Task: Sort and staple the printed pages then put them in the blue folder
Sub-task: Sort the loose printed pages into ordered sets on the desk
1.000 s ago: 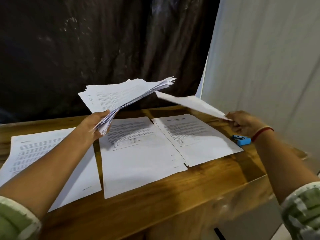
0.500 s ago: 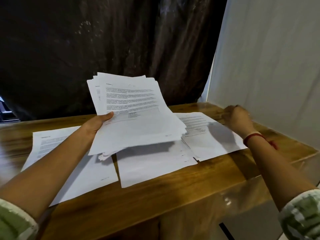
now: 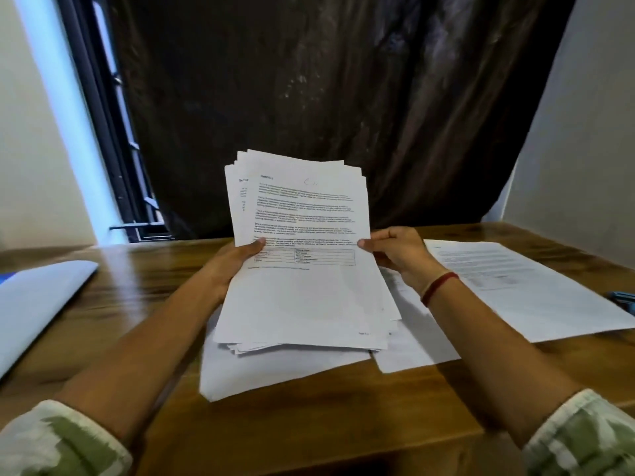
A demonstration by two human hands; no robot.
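A loose stack of printed pages (image 3: 302,242) is raised above the wooden table (image 3: 309,417), text facing me. My left hand (image 3: 237,262) grips its left edge, thumb on the top sheet. My right hand (image 3: 395,252) grips the right edge, thumb on the front. Below the stack lie separate pages on the table: one (image 3: 275,372) in the middle, one (image 3: 412,345) beside it, and a printed page (image 3: 522,286) at the right. A blue stapler (image 3: 623,298) peeks in at the right edge. The blue folder (image 3: 37,304), pale in the light, lies at the left.
A dark curtain (image 3: 326,97) hangs behind the table. A white wall (image 3: 584,149) stands at the right, and a window frame (image 3: 113,132) at the left. The table's front edge runs close to my sleeves.
My right hand laid its single sheet on the right pile, then came back and took hold of the stack's right edge. The stack now stands more upright. My view swung left.
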